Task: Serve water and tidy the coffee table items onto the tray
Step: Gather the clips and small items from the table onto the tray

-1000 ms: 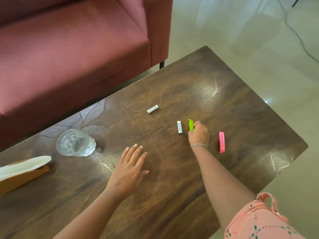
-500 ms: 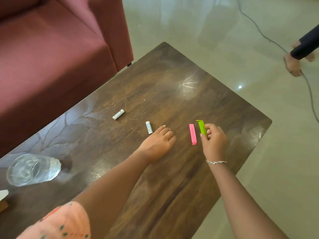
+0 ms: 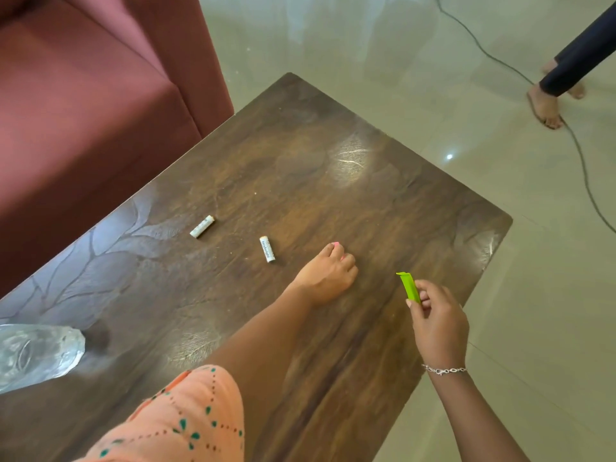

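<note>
**Closing on the pink clip [image 3: 336, 244], green clip [image 3: 408, 287] held in the other hand**

My right hand [image 3: 440, 323] pinches the green clip by its lower end, thumb against fingertips. It is lifted off the coffee table [image 3: 366, 195] near the right edge, and most of the clip sticks up free.

My left hand [image 3: 328, 276] is down on the wood with its fingers curled over the pink clip. Only slivers of pink peek past my fingertips, so I judge I have it, but I can't see the grip itself.

Both clips look like light, stiff plastic: almost no weight and a bit slick. They're likely to skid on this polished top if I push rather than pinch. The best hold is across the long narrow sides, near the middle, so the clip doesn't pivot out.

Just left of my left hand lies the nearer battery [image 3: 267, 249]. The farther battery [image 3: 202, 226] is beyond it, toward the sofa [image 3: 83, 111]. They're small, smooth cylinders, so they'll roll. I'd come down from above and pinch across the body.

The glass [image 3: 36, 351] sits at the left edge of view, well apart. It's fragile and heavier, and I can't tell how full it is. That one wants a full wrap around the wall.

The tray is out of view.
</note>
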`<state>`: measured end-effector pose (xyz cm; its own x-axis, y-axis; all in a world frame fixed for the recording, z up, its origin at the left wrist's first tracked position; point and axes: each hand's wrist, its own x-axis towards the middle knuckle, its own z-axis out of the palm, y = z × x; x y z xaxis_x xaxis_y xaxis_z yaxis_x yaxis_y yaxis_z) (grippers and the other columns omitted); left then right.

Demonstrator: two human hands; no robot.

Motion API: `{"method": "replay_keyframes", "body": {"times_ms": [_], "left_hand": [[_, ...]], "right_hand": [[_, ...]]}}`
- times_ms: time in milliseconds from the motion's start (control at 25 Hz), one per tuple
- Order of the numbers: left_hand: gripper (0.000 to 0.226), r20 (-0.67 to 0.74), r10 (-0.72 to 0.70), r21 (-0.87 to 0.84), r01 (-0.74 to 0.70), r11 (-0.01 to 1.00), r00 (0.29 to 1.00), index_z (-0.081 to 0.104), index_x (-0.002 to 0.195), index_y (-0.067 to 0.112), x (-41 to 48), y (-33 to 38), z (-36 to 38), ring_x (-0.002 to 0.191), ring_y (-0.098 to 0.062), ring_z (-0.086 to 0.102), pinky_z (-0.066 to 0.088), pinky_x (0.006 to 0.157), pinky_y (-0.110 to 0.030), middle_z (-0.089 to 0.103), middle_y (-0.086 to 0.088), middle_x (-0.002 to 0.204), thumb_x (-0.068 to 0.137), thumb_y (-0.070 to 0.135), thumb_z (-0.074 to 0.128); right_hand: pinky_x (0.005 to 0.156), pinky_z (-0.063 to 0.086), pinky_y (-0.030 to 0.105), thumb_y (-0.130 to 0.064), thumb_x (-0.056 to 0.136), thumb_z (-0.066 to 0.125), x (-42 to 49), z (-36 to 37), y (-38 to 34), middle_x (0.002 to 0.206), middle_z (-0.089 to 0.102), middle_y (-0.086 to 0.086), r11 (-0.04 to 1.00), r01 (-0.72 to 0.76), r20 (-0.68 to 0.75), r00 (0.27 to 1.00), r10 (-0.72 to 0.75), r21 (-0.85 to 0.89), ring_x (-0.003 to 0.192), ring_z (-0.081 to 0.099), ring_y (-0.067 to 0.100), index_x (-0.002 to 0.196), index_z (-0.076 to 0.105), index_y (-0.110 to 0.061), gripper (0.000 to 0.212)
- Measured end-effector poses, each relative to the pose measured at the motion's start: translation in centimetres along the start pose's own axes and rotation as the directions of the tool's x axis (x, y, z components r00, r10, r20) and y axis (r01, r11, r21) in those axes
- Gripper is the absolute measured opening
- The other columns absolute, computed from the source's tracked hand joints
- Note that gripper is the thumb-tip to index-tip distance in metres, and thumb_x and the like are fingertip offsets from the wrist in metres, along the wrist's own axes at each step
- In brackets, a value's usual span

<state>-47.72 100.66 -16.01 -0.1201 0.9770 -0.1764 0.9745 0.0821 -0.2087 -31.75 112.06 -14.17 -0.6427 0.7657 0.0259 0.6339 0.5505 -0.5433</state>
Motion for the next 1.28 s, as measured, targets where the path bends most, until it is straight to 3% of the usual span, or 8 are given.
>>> {"method": "replay_keyframes", "body": {"times_ms": [160, 320, 440, 560, 720, 920, 1120, 1280], "left_hand": [[0.017, -0.109, -0.153, -0.149, 0.136, 0.979, 0.982, 0.065, 0.063, 0.025, -3.4, -0.3, -0.5, 0.058, -0.007, 0.061, 0.053, 0.064, -0.019, 0.063, 0.008, 0.061, 0.075, 0.038, 0.067], [0.018, -0.122, -0.431, -0.456, 0.336, 0.824, 0.894, 0.062, 0.060, 0.016, -10.4, 0.1, -1.9, 0.049, -0.015, 0.059, 0.043, 0.041, -0.020, 0.062, 0.002, 0.059, 0.076, 0.020, 0.054], [0.007, 0.000, -0.625, -0.580, 0.509, 0.636, 0.780, 0.061, 0.070, 0.006, -17.8, 1.2, -1.3, 0.059, -0.026, 0.061, 0.041, 0.041, -0.025, 0.062, -0.008, 0.069, 0.068, 0.000, 0.059], [0.012, 0.238, -0.771, -0.612, 0.708, 0.353, 0.591, 0.058, 0.095, 0.004, -25.2, 2.8, -0.1, 0.088, -0.030, 0.057, 0.041, 0.054, -0.036, 0.059, -0.013, 0.096, 0.085, 0.003, 0.051], [0.021, 0.334, -0.887, -0.540, 0.836, 0.097, 0.320, 0.055, 0.106, 0.010, -36.9, 5.6, 0.4, 0.096, -0.025, 0.053, 0.043, 0.065, -0.039, 0.055, -0.006, 0.106, 0.096, 0.023, 0.041], [0.017, 0.332, -0.943, -0.573, 0.791, -0.216, -0.017, 0.060, 0.099, 0.009, -50.5, 10.2, -0.3, 0.090, -0.025, 0.058, 0.050, 0.071, -0.042, 0.060, -0.006, 0.098, 0.093, 0.021, 0.049], [0.014, 0.277, -0.900, -0.519, 0.736, -0.435, -0.336, 0.065, 0.098, 0.009, -63.7, 15.4, -0.5, 0.075, -0.027, 0.061, 0.053, 0.063, -0.040, 0.061, -0.010, 0.092, 0.088, 0.014, 0.057], [0.017, 0.206, -0.812, -0.469, 0.673, -0.572, -0.546, 0.066, 0.099, 0.008, -72.4, 16.9, 0.7, 0.077, -0.026, 0.060, 0.047, 0.066, -0.034, 0.060, -0.011, 0.091, 0.083, 0.007, 0.061]], "right_hand": [[0.066, 0.040, 0.031, 0.006, 0.072, 0.070, -0.3, 0.8, -2.2, 0.082, 0.064, 0.011, 0.999, 0.053, -0.003, 0.999, -0.053, -0.003, 0.067, 0.058, 0.028, 0.094, 0.067, -0.006, 0.025], [0.067, 0.045, 0.036, 0.007, 0.070, 0.071, -1.8, 2.2, -6.5, 0.083, 0.065, 0.012, 0.983, 0.178, 0.029, 0.983, -0.179, 0.036, 0.065, 0.060, 0.031, 0.091, 0.068, -0.005, 0.025], [0.069, 0.047, 0.039, 0.009, 0.070, 0.070, -4.2, 3.9, -10.6, 0.083, 0.066, 0.014, 0.952, 0.291, 0.079, 0.951, -0.298, 0.090, 0.066, 0.061, 0.035, 0.091, 0.068, -0.003, 0.024], [0.068, 0.047, 0.036, 0.010, 0.067, 0.072, -7.9, 5.7, -14.0, 0.083, 0.068, 0.012, 0.892, 0.448, 0.085, 0.888, -0.452, 0.069, 0.071, 0.065, 0.033, 0.089, 0.069, -0.003, 0.026], [0.072, 0.039, 0.032, 0.015, 0.066, 0.071, -15.0, 8.5, -18.8, 0.081, 0.068, 0.013, 0.787, 0.606, 0.129, 0.776, -0.617, 0.117, 0.073, 0.065, 0.035, 0.087, 0.070, -0.002, 0.027], [0.071, 0.036, 0.031, 0.013, 0.066, 0.069, -25.2, 12.2, -24.6, 0.078, 0.067, 0.016, 0.642, 0.737, 0.200, 0.610, -0.767, 0.213, 0.071, 0.064, 0.038, 0.085, 0.071, -0.001, 0.025], [0.070, 0.036, 0.032, -0.001, 0.068, 0.059, -35.8, 16.1, -29.9, 0.077, 0.067, 0.015, 0.460, 0.825, 0.242, 0.398, -0.885, 0.327, 0.068, 0.064, 0.039, 0.086, 0.070, -0.003, 0.021], [0.069, 0.036, 0.031, 0.010, 0.065, 0.071, -43.1, 18.6, -33.8, 0.077, 0.066, 0.016, 0.383, 0.835, 0.277, 0.289, -0.916, 0.395, 0.067, 0.064, 0.039, 0.086, 0.070, -0.002, 0.024]]}}
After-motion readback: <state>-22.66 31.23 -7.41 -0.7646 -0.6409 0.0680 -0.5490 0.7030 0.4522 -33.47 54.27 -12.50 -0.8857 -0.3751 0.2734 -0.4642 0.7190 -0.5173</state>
